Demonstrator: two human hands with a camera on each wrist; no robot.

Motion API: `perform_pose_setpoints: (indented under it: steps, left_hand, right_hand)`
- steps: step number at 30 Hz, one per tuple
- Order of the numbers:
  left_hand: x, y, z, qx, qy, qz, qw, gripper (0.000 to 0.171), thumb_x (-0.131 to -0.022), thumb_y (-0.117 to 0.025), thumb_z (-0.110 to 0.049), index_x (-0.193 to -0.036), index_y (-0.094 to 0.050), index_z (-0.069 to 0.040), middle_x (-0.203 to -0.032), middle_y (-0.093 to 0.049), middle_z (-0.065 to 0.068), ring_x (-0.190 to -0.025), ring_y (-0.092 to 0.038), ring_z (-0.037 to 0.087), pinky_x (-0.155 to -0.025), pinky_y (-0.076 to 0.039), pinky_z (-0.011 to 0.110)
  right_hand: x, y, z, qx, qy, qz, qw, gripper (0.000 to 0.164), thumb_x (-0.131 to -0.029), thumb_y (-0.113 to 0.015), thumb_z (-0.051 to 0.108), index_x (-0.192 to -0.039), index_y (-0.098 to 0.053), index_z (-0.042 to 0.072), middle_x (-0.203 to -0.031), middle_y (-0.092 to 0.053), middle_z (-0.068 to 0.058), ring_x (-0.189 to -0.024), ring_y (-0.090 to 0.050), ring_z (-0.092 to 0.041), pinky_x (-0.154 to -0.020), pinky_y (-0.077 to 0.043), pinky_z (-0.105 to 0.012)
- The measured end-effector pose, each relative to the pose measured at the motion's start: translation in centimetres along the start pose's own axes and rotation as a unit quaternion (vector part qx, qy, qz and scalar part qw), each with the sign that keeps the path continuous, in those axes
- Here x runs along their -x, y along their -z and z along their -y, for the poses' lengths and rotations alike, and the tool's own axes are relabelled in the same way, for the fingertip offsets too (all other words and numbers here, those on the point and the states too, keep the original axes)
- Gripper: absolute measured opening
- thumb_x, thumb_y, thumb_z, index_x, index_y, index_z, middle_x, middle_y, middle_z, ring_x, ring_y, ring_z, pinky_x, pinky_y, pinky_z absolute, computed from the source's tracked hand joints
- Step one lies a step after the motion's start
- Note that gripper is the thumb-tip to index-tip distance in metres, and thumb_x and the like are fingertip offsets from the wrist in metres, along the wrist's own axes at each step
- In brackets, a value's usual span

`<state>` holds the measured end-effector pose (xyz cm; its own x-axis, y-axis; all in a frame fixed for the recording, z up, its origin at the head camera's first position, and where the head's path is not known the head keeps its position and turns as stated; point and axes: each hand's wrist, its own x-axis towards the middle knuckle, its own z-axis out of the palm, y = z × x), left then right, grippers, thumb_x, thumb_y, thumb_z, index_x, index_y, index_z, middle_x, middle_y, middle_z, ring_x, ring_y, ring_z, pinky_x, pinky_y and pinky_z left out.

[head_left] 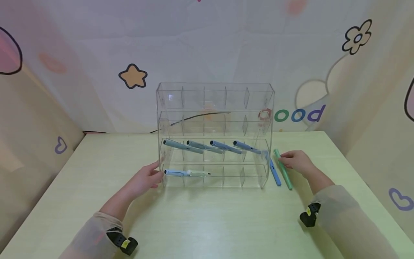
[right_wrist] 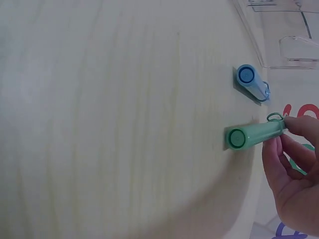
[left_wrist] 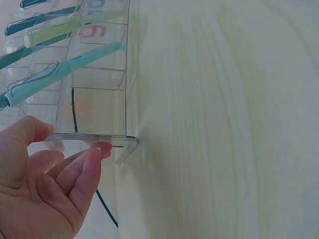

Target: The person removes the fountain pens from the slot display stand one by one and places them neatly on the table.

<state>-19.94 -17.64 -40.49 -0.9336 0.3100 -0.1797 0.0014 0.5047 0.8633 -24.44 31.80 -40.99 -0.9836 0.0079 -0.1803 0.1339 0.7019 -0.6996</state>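
A clear plastic pen rack with stepped, divided shelves stands on the table. My left hand grips its left side panel low down, thumb on one face and fingers on the other in the left wrist view. At the rack's right, my right hand pinches a green pen near its far end, beside the clip. Just left of it, a blue pen lies by the rack's right side. Several teal and blue pens lean in a row on the second shelf from the bottom.
On the bottom shelf lie a light blue pen and a pale green pen. The two upper shelves hold no pens. Behind the table hangs a printed cloth backdrop, with more cloth at both sides.
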Motion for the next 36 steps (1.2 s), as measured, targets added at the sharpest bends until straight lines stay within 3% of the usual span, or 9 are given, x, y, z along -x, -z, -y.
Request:
perform_pose_setpoints:
  steps: [12, 36]
  left_hand:
    - [-0.1, -0.2, 0.2, 0.008, 0.000, 0.006, 0.9999, 0.059, -0.097, -0.046, -0.022, -0.149, -0.019, -0.011, -0.128, -0.052, 0.023, -0.111, -0.054, 0.034, -0.085, -0.050, 0.042]
    - [0.2, 0.2, -0.2, 0.012, -0.007, 0.011, 0.9998, 0.060, -0.098, -0.046, -0.022, -0.149, -0.018, -0.009, -0.133, -0.045, 0.027, -0.113, -0.052, 0.037, -0.085, -0.050, 0.042]
  right_hand:
    - [-1.1, -0.4, -0.6, 0.027, -0.042, -0.003, 0.999, 0.038, -0.093, -0.054, 0.017, -0.120, -0.053, -0.011, -0.097, -0.061, -0.018, -0.079, -0.057, -0.019, -0.068, -0.051, -0.027]
    - [-2.6, -0.9, 0.6, 0.042, -0.025, -0.005, 0.999, 0.037, -0.094, -0.052, 0.015, -0.119, -0.053, -0.012, -0.095, -0.061, -0.018, -0.080, -0.057, -0.021, -0.069, -0.052, -0.029]
